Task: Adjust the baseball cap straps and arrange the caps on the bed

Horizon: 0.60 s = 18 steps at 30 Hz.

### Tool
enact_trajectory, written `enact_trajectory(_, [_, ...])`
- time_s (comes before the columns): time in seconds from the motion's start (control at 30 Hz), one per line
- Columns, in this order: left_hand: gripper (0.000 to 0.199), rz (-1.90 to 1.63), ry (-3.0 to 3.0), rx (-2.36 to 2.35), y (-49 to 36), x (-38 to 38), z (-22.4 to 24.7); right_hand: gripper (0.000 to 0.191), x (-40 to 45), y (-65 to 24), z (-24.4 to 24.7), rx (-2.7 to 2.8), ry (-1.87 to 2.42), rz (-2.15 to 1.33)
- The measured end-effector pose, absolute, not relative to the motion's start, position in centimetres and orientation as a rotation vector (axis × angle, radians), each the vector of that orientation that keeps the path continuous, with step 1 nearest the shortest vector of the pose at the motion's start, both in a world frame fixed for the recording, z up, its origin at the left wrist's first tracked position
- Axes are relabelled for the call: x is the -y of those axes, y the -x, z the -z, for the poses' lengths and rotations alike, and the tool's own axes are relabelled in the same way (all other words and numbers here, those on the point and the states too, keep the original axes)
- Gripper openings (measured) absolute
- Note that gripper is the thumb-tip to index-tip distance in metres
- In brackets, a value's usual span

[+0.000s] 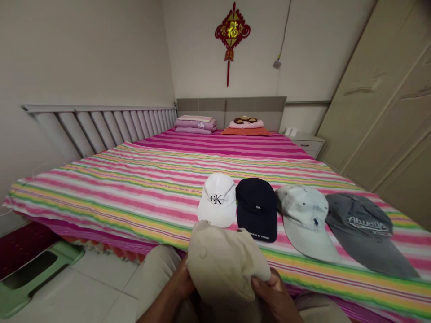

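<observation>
Over my lap, a beige cap (222, 264) is held up between my two hands. My left hand (184, 277) grips its left edge, the fingers mostly hidden behind the cloth. On the opposite edge, my right hand (273, 290) pinches the rim with the thumb in front. Just beyond, a row of caps lies on the striped bed sheet (134, 197): a white cap (218, 211) with black letters, a navy cap (256, 202), a pale grey-white cap (305, 215) with a small dark emblem, and a dark grey cap (363, 242) with white lettering.
Folded purple bedding (195, 125) and a pink-and-orange stack (245, 128) sit by the headboard (232, 110). A radiator (107, 128) lines the left wall. On the tiled floor at left stands a green stool (37, 273). A white nightstand (308, 146) and a large wardrobe (380, 103) stand at right.
</observation>
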<state>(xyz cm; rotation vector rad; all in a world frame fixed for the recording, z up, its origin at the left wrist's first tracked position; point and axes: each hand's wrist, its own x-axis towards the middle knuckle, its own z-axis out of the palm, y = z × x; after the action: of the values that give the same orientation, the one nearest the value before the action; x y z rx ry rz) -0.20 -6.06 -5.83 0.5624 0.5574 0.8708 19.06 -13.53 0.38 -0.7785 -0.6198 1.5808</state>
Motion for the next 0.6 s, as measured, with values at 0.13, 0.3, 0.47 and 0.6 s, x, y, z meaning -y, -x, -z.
enact_trajectory(0.13, [0.040,-0.819,-0.472,-0.440,-0.1,4.6,3.1,0.024,14.0,-20.4,0.0,0.655,0.844,-1.527])
enact_trajectory(0.3, [0.022,-1.039,-0.637,-0.371,-1.5,4.3,0.4,0.035,14.4,-22.5,0.4,0.846,0.796,-1.719])
enact_trajectory(0.47, [0.028,-0.933,-0.739,-0.368,-2.4,4.6,-0.9,0.053,14.7,-23.6,0.9,0.783,0.778,-1.831])
enact_trajectory(0.6, [0.036,-0.824,-0.821,-0.380,-2.3,4.3,-1.5,0.047,14.4,-24.1,1.3,0.746,0.800,-1.693])
